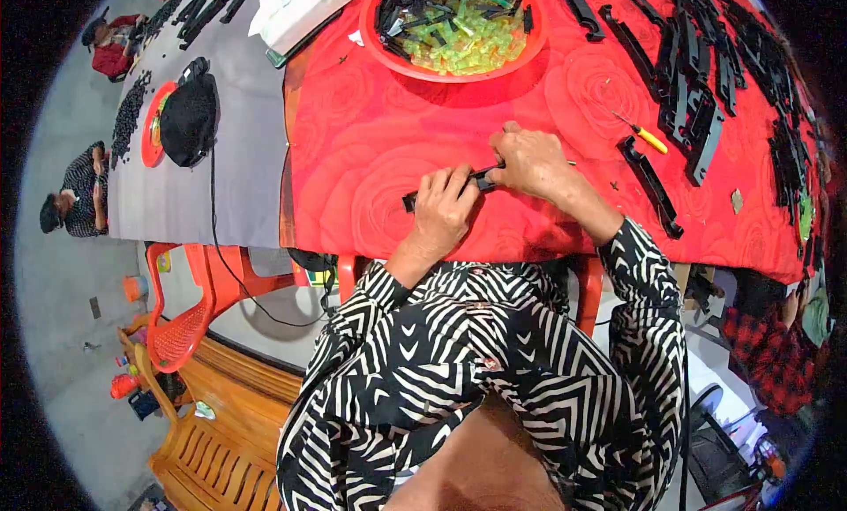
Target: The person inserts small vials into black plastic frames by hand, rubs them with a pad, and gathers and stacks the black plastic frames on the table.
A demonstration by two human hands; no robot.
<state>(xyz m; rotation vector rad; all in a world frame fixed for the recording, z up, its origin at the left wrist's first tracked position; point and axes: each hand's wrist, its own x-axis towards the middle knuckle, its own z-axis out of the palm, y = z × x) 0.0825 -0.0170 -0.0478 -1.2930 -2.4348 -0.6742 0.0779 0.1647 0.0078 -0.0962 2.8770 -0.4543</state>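
A slim black plastic strip lies slantwise under my hands, just above the red tablecloth. My left hand is closed over its middle, fingers curled across the top. At the strip's right end my right hand is closed, thumb and fingers pressed together against it. The right palm hides whatever else may be in that hand; a thin tip shows past its far side. To the right, a yellow-handled screwdriver rests on the cloth beside a loose black strip.
Beyond my hands stands a red basin of yellow-green and black pieces. Black strips pile up at the right. A white tissue packet and a black cap lie leftward. Other people sit at the far left.
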